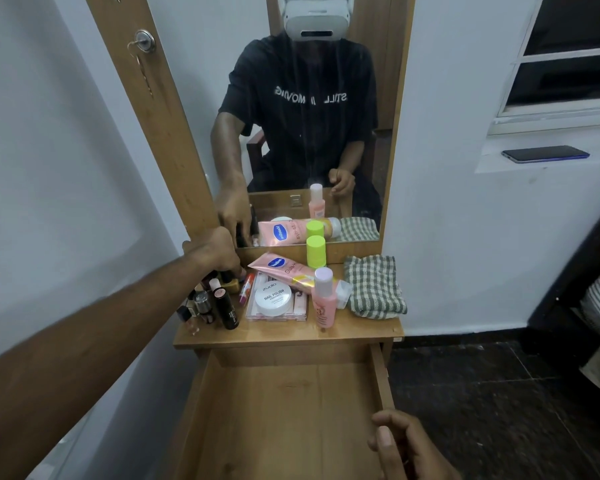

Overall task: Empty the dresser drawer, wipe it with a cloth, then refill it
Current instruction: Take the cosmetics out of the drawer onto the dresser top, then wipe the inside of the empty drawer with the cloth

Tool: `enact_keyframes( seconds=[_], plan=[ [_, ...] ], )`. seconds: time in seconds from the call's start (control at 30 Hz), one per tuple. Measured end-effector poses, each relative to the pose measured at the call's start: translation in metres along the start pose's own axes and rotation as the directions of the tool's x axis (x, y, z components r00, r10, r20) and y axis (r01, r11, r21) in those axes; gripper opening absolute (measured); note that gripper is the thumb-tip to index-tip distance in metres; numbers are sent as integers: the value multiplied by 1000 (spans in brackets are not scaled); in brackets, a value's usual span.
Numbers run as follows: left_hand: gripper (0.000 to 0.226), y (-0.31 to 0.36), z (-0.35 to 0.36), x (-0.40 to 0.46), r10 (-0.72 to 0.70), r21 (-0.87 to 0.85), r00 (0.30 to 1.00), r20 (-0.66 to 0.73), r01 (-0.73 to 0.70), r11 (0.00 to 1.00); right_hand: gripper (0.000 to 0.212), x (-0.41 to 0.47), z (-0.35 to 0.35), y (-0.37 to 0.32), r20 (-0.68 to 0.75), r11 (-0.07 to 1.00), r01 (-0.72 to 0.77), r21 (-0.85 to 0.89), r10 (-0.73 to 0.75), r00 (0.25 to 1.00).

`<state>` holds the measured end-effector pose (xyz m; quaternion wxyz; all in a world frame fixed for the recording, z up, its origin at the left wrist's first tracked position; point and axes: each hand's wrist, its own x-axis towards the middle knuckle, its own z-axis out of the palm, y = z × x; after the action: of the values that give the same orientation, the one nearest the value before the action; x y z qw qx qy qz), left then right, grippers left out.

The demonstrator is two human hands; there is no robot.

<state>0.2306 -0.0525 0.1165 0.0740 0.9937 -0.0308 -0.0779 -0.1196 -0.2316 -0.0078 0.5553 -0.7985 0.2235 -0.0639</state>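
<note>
The wooden drawer (284, 410) is pulled out below the dresser top and its inside is bare. My left hand (215, 251) reaches to the back left of the dresser top (361, 327), fingers closed around a small dark bottle (226, 276) among several lipsticks and polish bottles (208, 306). My right hand (409, 445) rests on the drawer's right wall near its front, fingers curled over the edge. A green checked cloth (374, 285) lies folded at the right of the top.
On the top also stand a pink tube (284, 270), a white nail-polish-remover jar (273, 299) on a clear case, a pink bottle (324, 303) and a lime-capped bottle (316, 251). The mirror (309, 133) rises behind. A phone (544, 153) lies on the window ledge.
</note>
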Motion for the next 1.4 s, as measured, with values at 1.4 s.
enact_keyframes(
  seconds=[1.4],
  plan=[
    [48,-110,165,-221,-55,-433,979,-198,-37,901,51,191,-22,-67,-123,750,214,-626,-365,923]
  ],
)
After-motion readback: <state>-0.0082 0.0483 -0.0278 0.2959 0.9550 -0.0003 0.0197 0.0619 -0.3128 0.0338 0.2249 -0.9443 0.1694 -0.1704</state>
